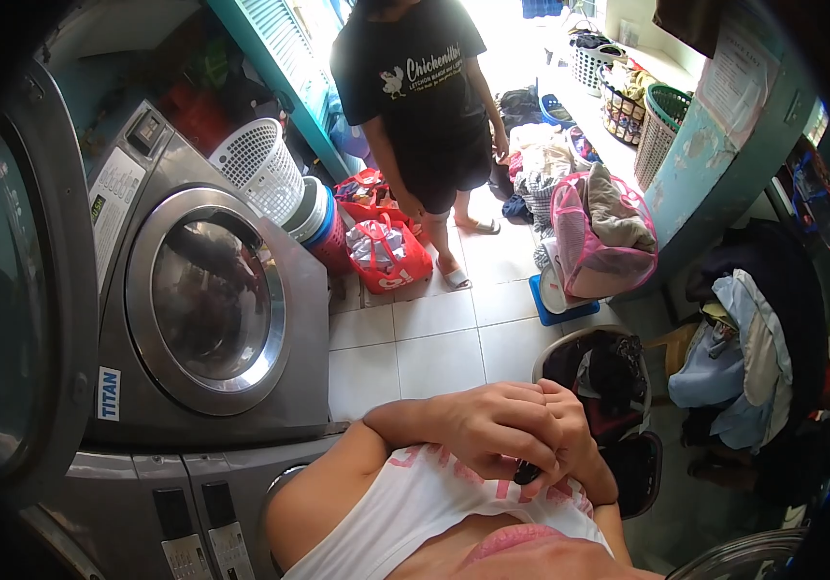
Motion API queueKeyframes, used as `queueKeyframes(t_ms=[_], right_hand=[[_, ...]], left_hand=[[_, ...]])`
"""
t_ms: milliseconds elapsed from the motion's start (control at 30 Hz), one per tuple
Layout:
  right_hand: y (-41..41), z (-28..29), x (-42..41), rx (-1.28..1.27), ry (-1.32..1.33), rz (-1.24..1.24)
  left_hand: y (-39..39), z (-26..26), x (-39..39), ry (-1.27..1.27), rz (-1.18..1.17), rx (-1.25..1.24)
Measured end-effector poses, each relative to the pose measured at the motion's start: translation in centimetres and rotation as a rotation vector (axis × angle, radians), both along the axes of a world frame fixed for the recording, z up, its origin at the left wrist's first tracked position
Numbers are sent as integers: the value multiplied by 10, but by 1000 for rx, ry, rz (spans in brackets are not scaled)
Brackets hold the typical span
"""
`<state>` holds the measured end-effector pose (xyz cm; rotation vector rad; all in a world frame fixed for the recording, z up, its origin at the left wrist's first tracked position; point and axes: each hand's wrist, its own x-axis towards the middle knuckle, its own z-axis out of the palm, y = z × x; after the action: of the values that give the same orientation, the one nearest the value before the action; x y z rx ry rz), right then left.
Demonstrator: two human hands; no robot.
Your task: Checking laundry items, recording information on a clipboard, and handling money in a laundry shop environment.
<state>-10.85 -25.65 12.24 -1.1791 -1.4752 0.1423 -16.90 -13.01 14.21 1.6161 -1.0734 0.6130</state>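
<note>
My left hand point(498, 428) and my right hand point(571, 417) are clasped together before my chest, over a white shirt point(400, 507) with pink lettering. A small, shiny black object point(527, 471) shows between my curled fingers. Most of it is hidden, so its kind is unclear. Just beyond my right hand stands a basket point(542, 355) of dark clothes. To the left are a grey front-loading laundry machine point(306, 304) with its round door shut, and another round glass door point(31, 290) that stands open.
Another person point(415, 94) in black stands ahead on white tiles point(433, 355), beside a red bag point(404, 272) of laundry and a white basket point(255, 159). A pink mesh hamper point(567, 239) stands by a blue scale point(567, 315). More clothes point(741, 362) are piled at right.
</note>
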Motion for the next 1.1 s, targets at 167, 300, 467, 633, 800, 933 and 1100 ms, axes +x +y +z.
queueKeyframes(t_ms=[167,300,467,633,800,933,1100], right_hand=[[-1,0,-3,15,16,14],[-1,0,-4,10,28,35],[1,-3,-4,27,28,45],[3,-4,-3,16,24,55],[7,-4,-2,32,23,61],[9,-4,0,36,17,60],[12,-3,4,24,8,61]], left_hand=[[-1,-2,-3,-11,-9,21],[0,-3,-5,-11,-16,30],[1,-2,-6,3,-22,38],[4,-1,-6,1,-3,50],[7,-2,-5,5,3,52],[9,-3,-3,16,-3,60],[12,-3,-1,10,6,55]])
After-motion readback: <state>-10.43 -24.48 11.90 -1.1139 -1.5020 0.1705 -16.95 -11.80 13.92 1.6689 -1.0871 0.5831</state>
